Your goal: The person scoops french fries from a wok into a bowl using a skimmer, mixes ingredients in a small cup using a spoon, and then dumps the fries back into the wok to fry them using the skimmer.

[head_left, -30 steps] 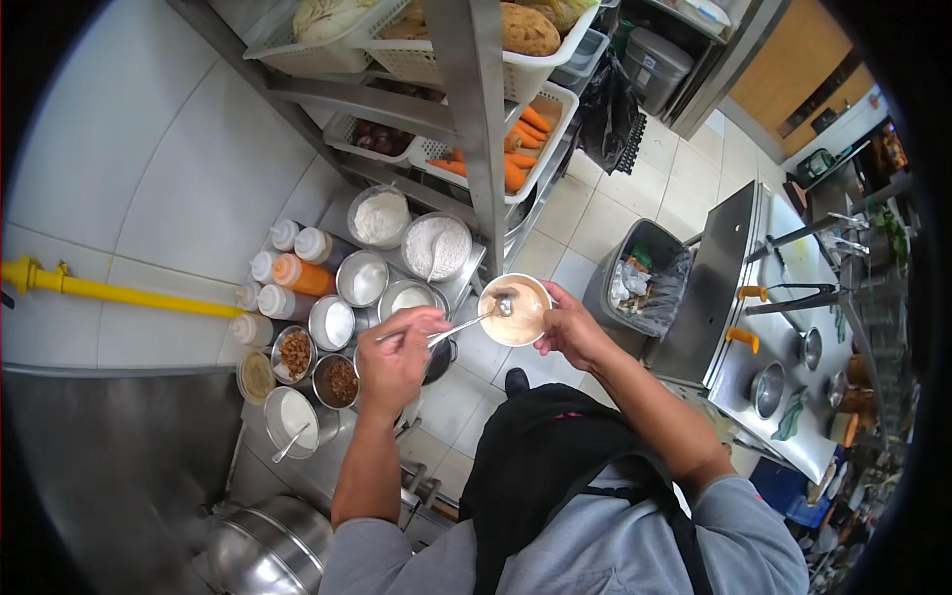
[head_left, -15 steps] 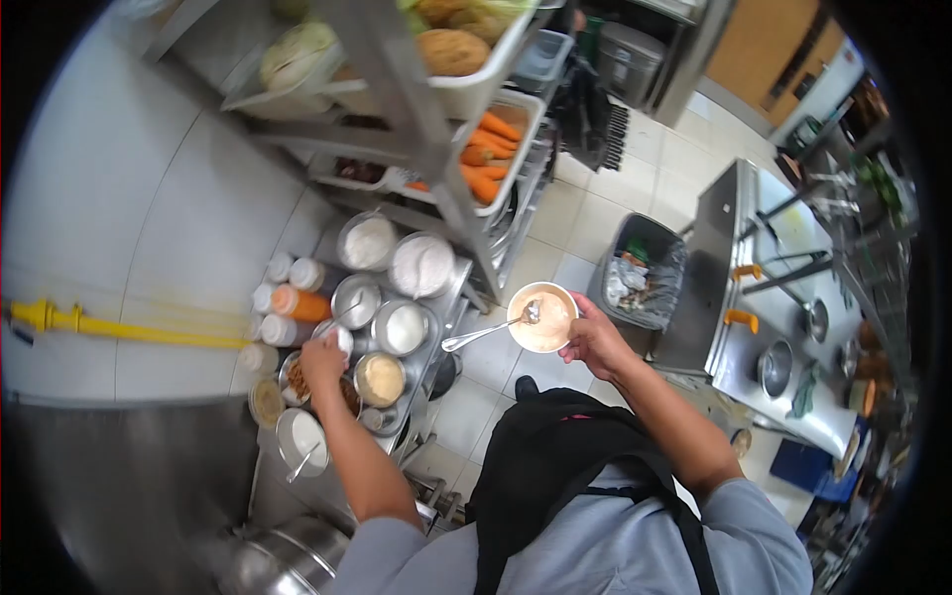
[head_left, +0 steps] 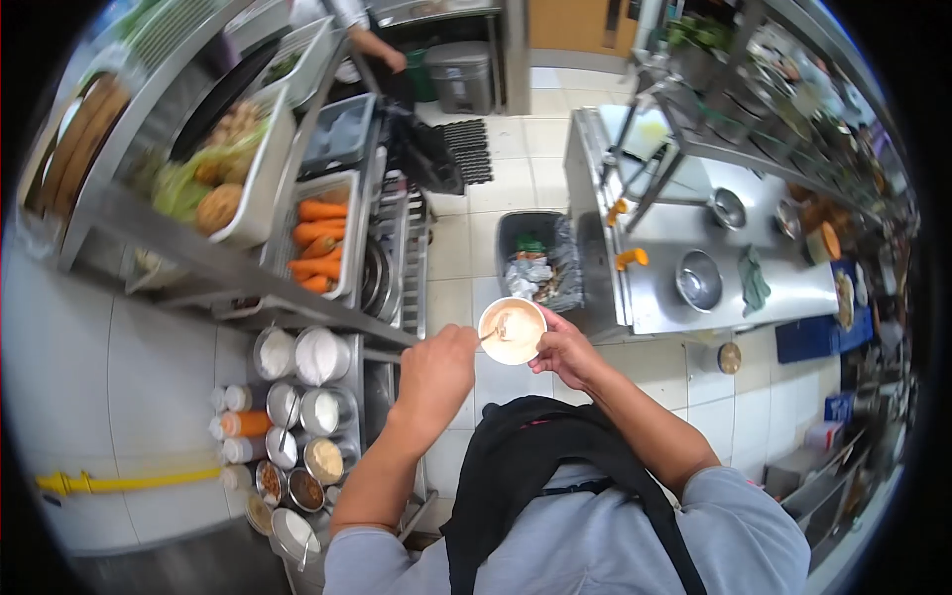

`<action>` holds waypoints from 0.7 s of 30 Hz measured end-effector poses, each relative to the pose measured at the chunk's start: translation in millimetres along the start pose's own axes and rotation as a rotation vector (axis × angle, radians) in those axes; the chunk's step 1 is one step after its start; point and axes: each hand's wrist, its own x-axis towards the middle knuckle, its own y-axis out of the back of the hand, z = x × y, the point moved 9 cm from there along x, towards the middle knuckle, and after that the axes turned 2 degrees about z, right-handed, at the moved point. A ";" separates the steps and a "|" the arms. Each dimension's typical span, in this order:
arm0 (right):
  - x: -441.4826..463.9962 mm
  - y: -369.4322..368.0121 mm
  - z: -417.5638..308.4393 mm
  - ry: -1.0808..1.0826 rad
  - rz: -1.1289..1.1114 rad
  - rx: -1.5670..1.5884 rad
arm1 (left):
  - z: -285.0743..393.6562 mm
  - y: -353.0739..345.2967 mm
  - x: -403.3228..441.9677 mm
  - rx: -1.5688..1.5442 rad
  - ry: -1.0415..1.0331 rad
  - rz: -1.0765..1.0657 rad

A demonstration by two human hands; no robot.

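In my right hand (head_left: 569, 354) is a white cup (head_left: 516, 361), gripped by its right side in front of my apron. It holds a pale orange, creamy mixture (head_left: 521, 337) with a whitish patch on top. My left hand (head_left: 436, 375) is closed around the handle of a spoon (head_left: 489, 336), and the spoon's bowl is in the mixture. Most of the handle is hidden by my fingers. Left of my left forearm, on a metal shelf, stand several round containers, among them one of white powder (head_left: 320, 412) and one of yellowish powder (head_left: 324, 460).
Squeeze bottles, one orange (head_left: 245, 423), stand by the wall. A rack at upper left carries a tray of carrots (head_left: 319, 238) and other produce. A waste bin (head_left: 516, 233) is beyond the cup. Steel bowls (head_left: 699, 280) sit on the right-hand counter. Another person's arm (head_left: 377, 45) shows at the top.
My left hand has come away from the shelf containers to the cup and taken hold of the spoon that rested in it. The view has turned toward the left.
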 end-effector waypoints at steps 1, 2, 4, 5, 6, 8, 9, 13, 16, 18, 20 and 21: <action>-8.9 16.7 -6.2 0.023 0.021 0.018 | 29.0 -5.4 5.6 0.030 -0.108 -0.025; -17.9 33.9 -11.2 0.036 0.037 0.044 | 50.7 -9.3 10.5 0.033 -0.144 -0.034; -38.0 69.9 -22.4 0.078 0.077 0.093 | 98.3 -30.0 18.3 0.111 -0.279 -0.160; -48.9 89.2 -26.8 0.092 0.106 0.107 | 114.3 -34.0 25.6 0.112 -0.309 -0.137; -60.3 107.6 -31.8 0.106 0.134 0.121 | 130.3 -41.4 36.5 0.117 -0.348 -0.145; -85.5 142.5 -43.3 0.142 0.181 0.155 | 162.3 -51.3 61.7 0.080 -0.351 -0.090; -94.6 162.6 -44.7 0.153 0.203 0.176 | 186.3 -57.5 69.1 0.064 -0.381 -0.084; -146.7 230.3 -69.5 0.229 0.267 0.252 | 278.7 -88.4 78.0 0.117 -0.484 -0.164; -182.5 279.3 -84.5 0.290 0.324 0.278 | 325.1 -113.4 112.1 0.076 -0.534 -0.120; -204.3 310.0 -93.2 0.336 0.363 0.279 | 367.3 -129.0 118.4 0.025 -0.627 -0.108; -226.3 341.9 -95.7 0.346 0.429 0.304 | 403.8 -147.6 115.0 0.136 -0.680 -0.222; -236.3 354.2 -97.0 0.359 0.447 0.316 | 413.3 -151.3 121.4 0.180 -0.667 -0.223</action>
